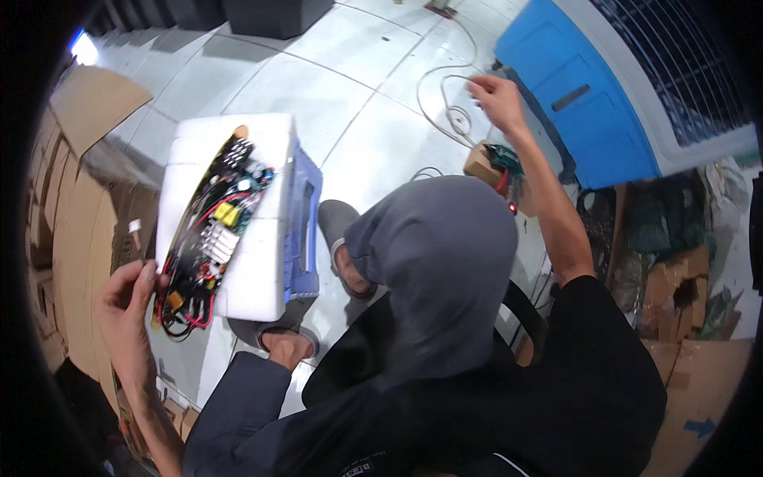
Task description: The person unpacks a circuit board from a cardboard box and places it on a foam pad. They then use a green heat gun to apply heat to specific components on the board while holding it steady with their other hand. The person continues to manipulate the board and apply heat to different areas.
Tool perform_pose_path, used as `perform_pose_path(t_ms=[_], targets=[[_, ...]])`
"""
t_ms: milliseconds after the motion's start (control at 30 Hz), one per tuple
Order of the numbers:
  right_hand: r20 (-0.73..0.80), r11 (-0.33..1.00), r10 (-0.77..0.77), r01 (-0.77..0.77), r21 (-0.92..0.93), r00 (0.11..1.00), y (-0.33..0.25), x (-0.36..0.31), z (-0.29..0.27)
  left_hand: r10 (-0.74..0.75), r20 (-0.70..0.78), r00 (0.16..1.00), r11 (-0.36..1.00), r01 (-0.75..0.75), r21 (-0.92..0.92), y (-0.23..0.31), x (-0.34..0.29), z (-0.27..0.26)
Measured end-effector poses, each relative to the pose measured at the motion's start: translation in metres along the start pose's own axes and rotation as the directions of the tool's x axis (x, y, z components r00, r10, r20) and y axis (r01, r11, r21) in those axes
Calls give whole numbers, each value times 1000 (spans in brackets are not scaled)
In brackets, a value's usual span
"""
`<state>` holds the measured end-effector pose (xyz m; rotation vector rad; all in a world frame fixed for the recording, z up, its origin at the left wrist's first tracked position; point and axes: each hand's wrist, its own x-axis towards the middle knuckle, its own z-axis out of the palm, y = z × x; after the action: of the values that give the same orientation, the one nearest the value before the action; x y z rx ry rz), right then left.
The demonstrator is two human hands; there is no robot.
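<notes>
My left hand (127, 296), fingers closed, pinches a short wire lead (137, 242) whose white plug points up. Right beside it, a long circuit board (214, 230) lies slanted on a white foam block (266, 207). The board carries silver heat sinks, a yellow part and red and black wires, and looks slightly blurred. On the other side, my right hand (501, 103) is raised with its fingers curled together. Whether anything sits between those fingertips is not visible. A thin pale cable (424, 99) loops close by them, and a green tool (504, 159) is below that hand.
Under the foam stands a blue plastic crate (304, 226). Cardboard (83, 215) crowds the left side. A blue panel (580, 95) and a white-framed grille stand at the right, above wrapped items and a carton (675, 294). Dark bins (274, 16) line the far edge of the tiled floor.
</notes>
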<state>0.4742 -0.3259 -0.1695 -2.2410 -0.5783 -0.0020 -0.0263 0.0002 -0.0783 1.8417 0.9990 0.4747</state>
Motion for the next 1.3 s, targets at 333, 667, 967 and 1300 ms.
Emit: perform_pose_path(t_ms=[333,667,967,1300], targets=[[-66,730,558,-527,-436,827,302,-107,-81,-17,75,997,1000,18,-1,8,4,-5],[18,811,575,-566,-149,818,321,-147,-54,30,85,996,999,-28,-24,11,6,-1],[-1,703,693,-676,219,721,267,-144,-47,20,73,997,1000,-20,-5,14,0,-1],[-184,813,583,-564,148,791,265,-129,-50,14,102,995,999,-11,-30,12,1,0]])
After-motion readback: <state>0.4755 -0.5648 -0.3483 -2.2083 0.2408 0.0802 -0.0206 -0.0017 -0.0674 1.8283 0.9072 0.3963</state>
